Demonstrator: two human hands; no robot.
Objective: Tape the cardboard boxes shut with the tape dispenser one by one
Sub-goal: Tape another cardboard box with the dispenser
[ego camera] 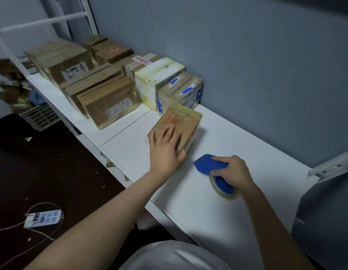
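Cardboard box (pixel 178 118) runs away-rightward under flat left hand (pixel 165 151); right hand (pixel 234 170) grips tape dispenser (pixel 206 163), nose leftward.

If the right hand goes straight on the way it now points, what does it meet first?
Holding the tape dispenser, the right hand points at the cardboard box under the left hand. It would probably meet the box's near corner, or the left thumb; depth is unclear.

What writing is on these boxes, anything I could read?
"2490" (unsure), handwritten on the white label of the big box, back left.
The red print on the small box under the left hand: blurred.
On the other boxes, printed labels and red stamps: too small.
The tape dispenser in the right hand: no text shows.
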